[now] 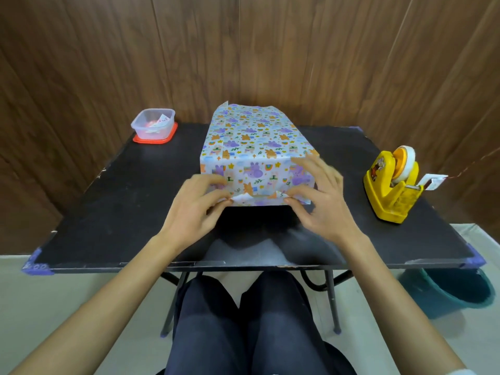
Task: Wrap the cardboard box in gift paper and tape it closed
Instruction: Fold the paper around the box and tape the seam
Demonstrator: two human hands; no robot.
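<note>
The box, covered in gift paper [257, 139] printed with purple and orange animals, stands in the middle of the black table [108, 217]. No bare cardboard shows. The paper is folded down over the near end face, and its lower flap sticks out along the table. My left hand [194, 207] pinches the left end of that flap at the bottom edge. My right hand [319, 198] pinches the right end of the flap, its fingers spread against the near right corner of the box. At the far end the paper stands open past the box.
A yellow tape dispenser [392, 185] with a white roll stands at the right of the table, a tape end sticking out to its right. A clear plastic tub [153, 123] on a red lid sits at the far left. A teal bucket [446, 293] stands on the floor at the right.
</note>
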